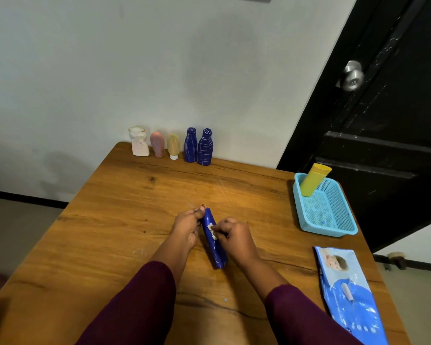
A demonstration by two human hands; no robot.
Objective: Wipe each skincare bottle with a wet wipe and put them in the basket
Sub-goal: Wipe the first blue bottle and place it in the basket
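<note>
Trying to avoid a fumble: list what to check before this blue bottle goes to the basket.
1. Left hand grips the blue bottle: ok.
2. Right hand pinches the wet wipe against it: ok.
3. Bottle wiped all round: cannot tell.
4. Basket has bare floor beside the yellow bottle: ok.
5. Table between bottle and basket is free of things: ok.

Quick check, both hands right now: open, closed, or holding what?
Left hand: closed, gripping the blue bottle near its top.
Right hand: closed, pinching a wet wipe against that bottle.
</note>
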